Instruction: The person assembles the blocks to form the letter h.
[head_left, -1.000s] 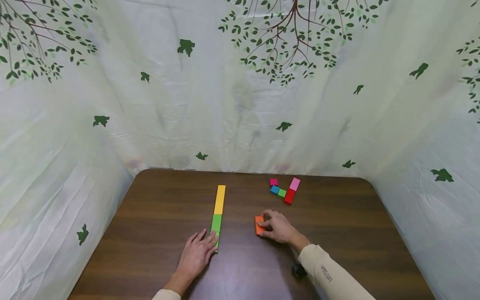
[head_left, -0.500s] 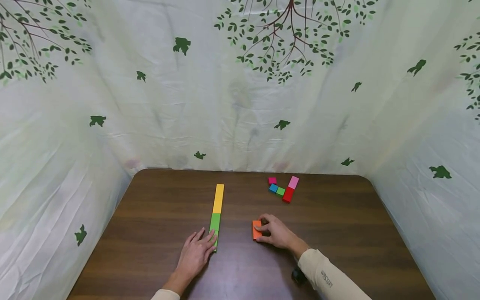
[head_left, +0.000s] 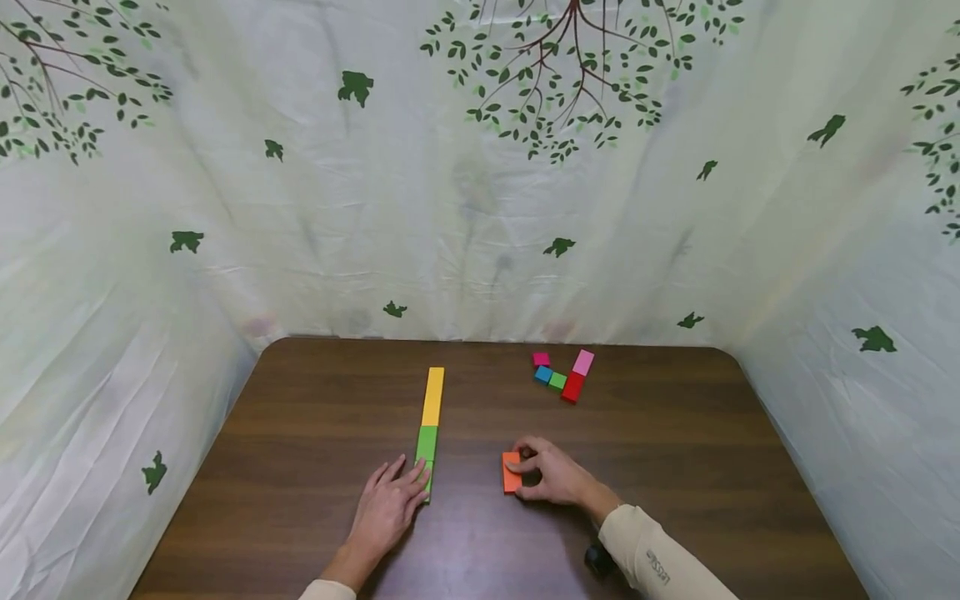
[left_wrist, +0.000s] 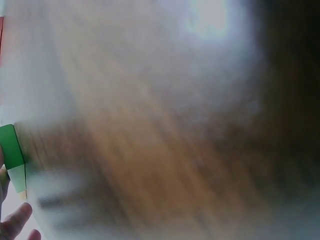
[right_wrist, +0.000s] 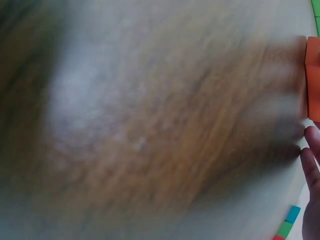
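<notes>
A line of flat blocks lies on the brown table: a yellow bar with a green block at its near end. My left hand lies flat on the table with straight fingers touching the green block's near end; that block shows at the edge of the left wrist view. To the right, my right hand grips an orange block with curled fingers and thumb, low on the table. The orange block also appears at the right edge of the right wrist view.
A small cluster of blocks sits at the back right: magenta, blue, green, red and pink. A small black object lies by my right sleeve. Printed cloth walls close in the table on three sides.
My right hand has drawn the orange block nearer to me and slightly left. My left hand has stayed on the green block.
</notes>
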